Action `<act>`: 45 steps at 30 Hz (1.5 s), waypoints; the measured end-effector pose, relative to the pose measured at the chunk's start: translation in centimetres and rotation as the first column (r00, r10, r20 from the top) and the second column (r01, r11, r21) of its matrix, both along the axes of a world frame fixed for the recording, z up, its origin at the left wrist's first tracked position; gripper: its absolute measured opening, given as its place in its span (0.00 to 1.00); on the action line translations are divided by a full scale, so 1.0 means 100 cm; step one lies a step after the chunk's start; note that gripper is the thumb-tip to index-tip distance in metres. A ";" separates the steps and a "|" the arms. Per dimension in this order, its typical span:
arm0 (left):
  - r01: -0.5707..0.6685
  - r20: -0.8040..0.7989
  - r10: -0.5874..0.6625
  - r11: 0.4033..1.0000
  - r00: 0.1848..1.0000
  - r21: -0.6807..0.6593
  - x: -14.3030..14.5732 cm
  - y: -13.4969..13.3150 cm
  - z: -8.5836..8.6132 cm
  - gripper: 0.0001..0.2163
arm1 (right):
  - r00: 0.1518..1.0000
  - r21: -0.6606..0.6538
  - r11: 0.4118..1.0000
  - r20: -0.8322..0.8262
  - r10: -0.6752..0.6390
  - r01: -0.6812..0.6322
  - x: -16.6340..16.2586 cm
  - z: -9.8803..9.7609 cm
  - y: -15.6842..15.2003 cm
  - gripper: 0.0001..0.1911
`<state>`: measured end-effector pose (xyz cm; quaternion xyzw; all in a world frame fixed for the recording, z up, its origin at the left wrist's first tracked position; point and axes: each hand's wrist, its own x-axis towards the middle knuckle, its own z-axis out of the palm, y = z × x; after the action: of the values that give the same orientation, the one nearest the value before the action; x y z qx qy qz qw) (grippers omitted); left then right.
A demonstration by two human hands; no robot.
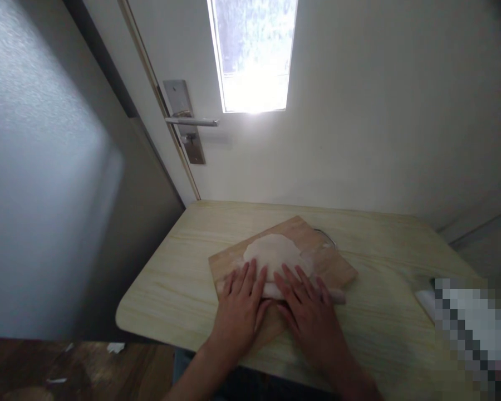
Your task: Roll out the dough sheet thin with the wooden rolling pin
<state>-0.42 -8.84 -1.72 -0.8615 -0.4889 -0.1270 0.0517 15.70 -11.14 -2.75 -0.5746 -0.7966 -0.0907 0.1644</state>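
Observation:
A flat round of pale dough (274, 252) lies on a wooden board (338, 267) on a light wood table (179, 278). A rolling pin (336, 296) lies across the near edge of the dough, mostly under my hands. My left hand (242, 303) presses flat on the pin's left part, fingers stretched out. My right hand (311, 312) lies flat on the pin beside it, fingers spread toward the dough.
A white door with a metal handle (192, 121) and a bright glass pane (254, 55) stands behind the table. A thin metal loop (328, 236) shows at the board's far corner. A blurred-out patch (476, 334) covers the table's right end. Dark floor lies at lower left.

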 end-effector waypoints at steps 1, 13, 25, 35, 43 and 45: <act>0.008 -0.004 -0.008 1.000 1.000 0.001 0.000 0.002 0.000 0.21 | 1.000 0.003 1.000 0.001 0.000 0.000 0.000 0.000 0.001 0.23; -0.243 0.069 0.254 0.960 0.965 -0.139 0.029 0.113 0.030 0.19 | 0.978 -0.121 0.971 -0.018 -0.209 0.205 0.002 0.035 0.117 0.20; -0.013 0.047 0.011 0.999 0.999 0.036 0.001 -0.003 -0.006 0.21 | 0.999 -0.002 1.000 0.017 -0.031 0.031 0.005 -0.008 -0.005 0.23; -0.150 0.020 0.154 0.978 0.988 -0.144 0.027 0.105 0.026 0.19 | 0.986 -0.242 0.959 -0.029 -0.162 0.150 0.009 0.032 0.112 0.21; -0.115 0.073 0.117 0.993 0.990 -0.025 0.016 0.044 0.010 0.17 | 0.987 -0.143 0.978 -0.036 -0.155 0.148 0.002 0.017 0.048 0.20; -0.109 0.096 0.107 0.994 0.990 0.019 0.011 0.015 -0.001 0.18 | 0.993 -0.092 0.990 -0.036 -0.111 0.108 0.001 0.006 0.017 0.20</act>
<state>0.73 -7.31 -1.83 -0.8261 -0.5351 -0.1709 0.0456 15.79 -9.40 -2.20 -0.6260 -0.7635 -0.0517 0.1496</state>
